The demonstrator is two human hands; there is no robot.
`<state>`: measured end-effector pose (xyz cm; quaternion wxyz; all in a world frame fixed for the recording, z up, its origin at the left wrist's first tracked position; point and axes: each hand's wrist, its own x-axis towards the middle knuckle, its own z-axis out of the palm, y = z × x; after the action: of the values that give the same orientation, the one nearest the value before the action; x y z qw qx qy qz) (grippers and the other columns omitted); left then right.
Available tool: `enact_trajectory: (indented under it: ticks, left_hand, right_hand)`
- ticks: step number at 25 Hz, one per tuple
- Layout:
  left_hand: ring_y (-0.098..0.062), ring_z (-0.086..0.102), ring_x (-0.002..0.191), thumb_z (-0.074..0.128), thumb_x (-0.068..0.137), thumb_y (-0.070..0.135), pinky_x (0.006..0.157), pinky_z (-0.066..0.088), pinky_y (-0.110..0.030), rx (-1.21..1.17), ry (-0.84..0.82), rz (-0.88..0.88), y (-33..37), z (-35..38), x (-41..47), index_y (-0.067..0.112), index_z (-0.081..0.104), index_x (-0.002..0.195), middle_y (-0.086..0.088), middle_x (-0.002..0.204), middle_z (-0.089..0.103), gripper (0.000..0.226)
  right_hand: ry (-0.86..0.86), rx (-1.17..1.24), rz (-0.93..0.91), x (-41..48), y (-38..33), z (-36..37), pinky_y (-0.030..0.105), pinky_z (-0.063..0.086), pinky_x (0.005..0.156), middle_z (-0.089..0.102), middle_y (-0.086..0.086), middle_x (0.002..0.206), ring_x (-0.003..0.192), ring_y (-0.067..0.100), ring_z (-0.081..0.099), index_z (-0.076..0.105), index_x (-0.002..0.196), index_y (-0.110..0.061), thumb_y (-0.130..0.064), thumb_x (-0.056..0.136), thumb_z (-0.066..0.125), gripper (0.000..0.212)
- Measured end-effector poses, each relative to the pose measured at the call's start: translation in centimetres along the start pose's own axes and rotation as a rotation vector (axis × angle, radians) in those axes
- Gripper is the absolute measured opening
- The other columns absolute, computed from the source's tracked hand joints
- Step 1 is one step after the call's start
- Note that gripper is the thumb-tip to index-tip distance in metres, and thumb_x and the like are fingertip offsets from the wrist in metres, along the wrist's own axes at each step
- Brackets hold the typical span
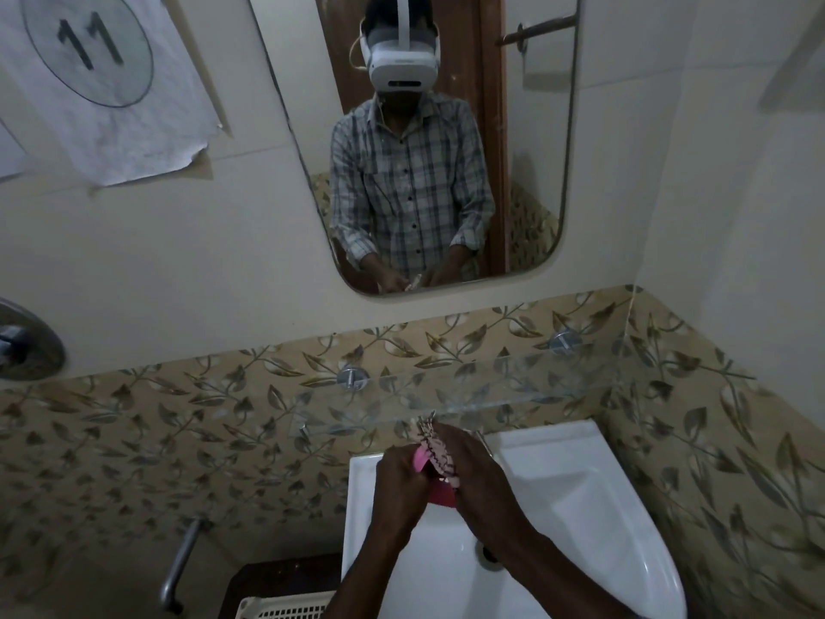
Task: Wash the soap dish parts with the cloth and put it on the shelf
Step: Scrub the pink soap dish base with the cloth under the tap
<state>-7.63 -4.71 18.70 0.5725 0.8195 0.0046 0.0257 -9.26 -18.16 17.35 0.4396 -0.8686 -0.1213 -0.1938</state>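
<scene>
Both my hands meet over the white sink (558, 475). My left hand (402, 475) grips a pink soap dish part (420, 460), of which only a small piece shows between the hands. My right hand (473, 466) presses a pale patterned cloth (435, 444) against the dish part; the cloth's fringe sticks up above my fingers. A darker red-pink piece (442, 493) shows below between the hands. The glass shelf (513, 386) runs along the leaf-patterned tiles just above and behind my hands, with nothing standing on it.
A mirror (535, 172) above the shelf reflects a person in a checked shirt and headset. A paper with "11" (89, 60) hangs at the upper left. A metal pipe (178, 565) and a white plastic basket (285, 607) sit left of the sink.
</scene>
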Motion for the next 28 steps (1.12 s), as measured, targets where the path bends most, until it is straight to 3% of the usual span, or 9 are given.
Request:
enact_trajectory:
  ticks: [4, 8, 13, 17, 19, 21, 23, 26, 28]
  left_hand:
    - [-0.019, 0.074, 0.080, 0.073, 0.083, 0.025, 0.074, 0.061, -0.036, -0.252, 0.192, -0.026, 0.8, 1.3, -1.4, 0.022, 0.079, 0.094, -0.002, 0.084, 0.079, 0.013]
    - [-0.022, 0.070, 0.083, 0.069, 0.090, 0.018, 0.073, 0.056, -0.032, -0.448, 0.415, -0.104, 0.7, 2.5, -1.7, 0.019, 0.076, 0.094, -0.007, 0.084, 0.076, 0.008]
    - [-0.026, 0.071, 0.092, 0.065, 0.095, 0.023, 0.070, 0.058, -0.026, -0.543, 0.439, -0.171, 1.0, 4.3, -2.2, 0.015, 0.070, 0.109, -0.010, 0.098, 0.074, 0.017]
    - [-0.006, 0.071, 0.086, 0.076, 0.085, 0.015, 0.064, 0.057, -0.020, -0.290, 0.297, -0.084, -0.1, 2.8, -2.2, 0.029, 0.061, 0.114, 0.007, 0.100, 0.072, 0.035]
    - [-0.002, 0.068, 0.080, 0.075, 0.085, 0.017, 0.063, 0.055, -0.020, -0.092, 0.243, -0.031, 0.4, 2.3, -1.8, 0.042, 0.058, 0.106, 0.016, 0.092, 0.069, 0.037]
    - [-0.009, 0.069, 0.080, 0.069, 0.086, 0.010, 0.067, 0.057, -0.030, -0.075, 0.241, -0.072, 0.7, 2.6, -1.3, 0.041, 0.061, 0.087, 0.011, 0.085, 0.070, 0.032]
    - [-0.025, 0.070, 0.087, 0.067, 0.085, 0.008, 0.074, 0.060, -0.044, -0.221, 0.309, -0.200, 0.4, 3.0, -0.6, 0.032, 0.064, 0.087, -0.001, 0.091, 0.071, 0.024]
    - [-0.033, 0.065, 0.103, 0.063, 0.090, 0.011, 0.084, 0.059, -0.046, -0.275, 0.267, -0.364, -1.0, 2.9, 0.1, 0.014, 0.061, 0.122, -0.015, 0.120, 0.066, 0.032]
    - [-0.038, 0.054, 0.123, 0.057, 0.097, 0.020, 0.093, 0.052, -0.045, -0.150, 0.213, -0.498, -0.3, 3.5, -0.5, 0.013, 0.019, 0.156, -0.020, 0.152, 0.036, 0.071]
  right_hand:
    - [-0.028, 0.076, 0.295, 1.9, 1.0, -0.2, 0.033, 0.053, 0.092, 0.064, 0.000, 0.121, 0.111, 0.018, 0.061, 0.057, 0.128, -0.021, -0.001, 0.087, 0.060, 0.046]
    - [0.040, 0.389, 0.715, 2.8, -0.7, -0.2, 0.025, 0.055, 0.059, 0.064, 0.002, 0.102, 0.086, 0.013, 0.063, 0.053, 0.115, -0.022, -0.007, 0.097, 0.051, 0.024]
    - [0.137, 0.484, 0.946, 2.6, -0.9, 1.2, 0.044, 0.062, 0.070, 0.069, 0.013, 0.098, 0.085, 0.028, 0.067, 0.064, 0.109, -0.012, -0.006, 0.088, 0.055, 0.023]
    - [0.104, 0.244, 0.793, 3.0, -0.8, -0.7, 0.030, 0.056, 0.063, 0.068, 0.009, 0.091, 0.076, 0.019, 0.064, 0.062, 0.099, -0.004, -0.008, 0.089, 0.057, 0.011]
    - [0.046, 0.113, 0.678, 3.1, -0.7, -0.9, 0.034, 0.056, 0.071, 0.069, 0.011, 0.098, 0.087, 0.026, 0.067, 0.060, 0.109, -0.005, -0.013, 0.091, 0.060, 0.020]
    - [0.004, 0.014, 0.655, 2.7, -1.1, 0.0, 0.039, 0.057, 0.079, 0.069, 0.014, 0.107, 0.098, 0.032, 0.066, 0.058, 0.117, -0.006, -0.012, 0.091, 0.059, 0.027]
    - [-0.042, -0.001, 0.684, 1.8, -1.1, 0.6, 0.033, 0.060, 0.073, 0.067, 0.015, 0.114, 0.097, 0.031, 0.065, 0.056, 0.122, -0.004, -0.008, 0.092, 0.057, 0.030]
    - [-0.124, -0.015, 0.664, 0.6, -0.7, 0.6, 0.005, 0.047, 0.046, 0.063, 0.017, 0.121, 0.090, 0.028, 0.061, 0.052, 0.129, -0.002, -0.002, 0.094, 0.056, 0.035]
    - [-0.036, -0.020, 0.644, 0.0, -0.2, 1.0, 0.020, 0.058, 0.069, 0.063, 0.013, 0.127, 0.106, 0.030, 0.064, 0.049, 0.134, -0.007, -0.012, 0.091, 0.063, 0.045]
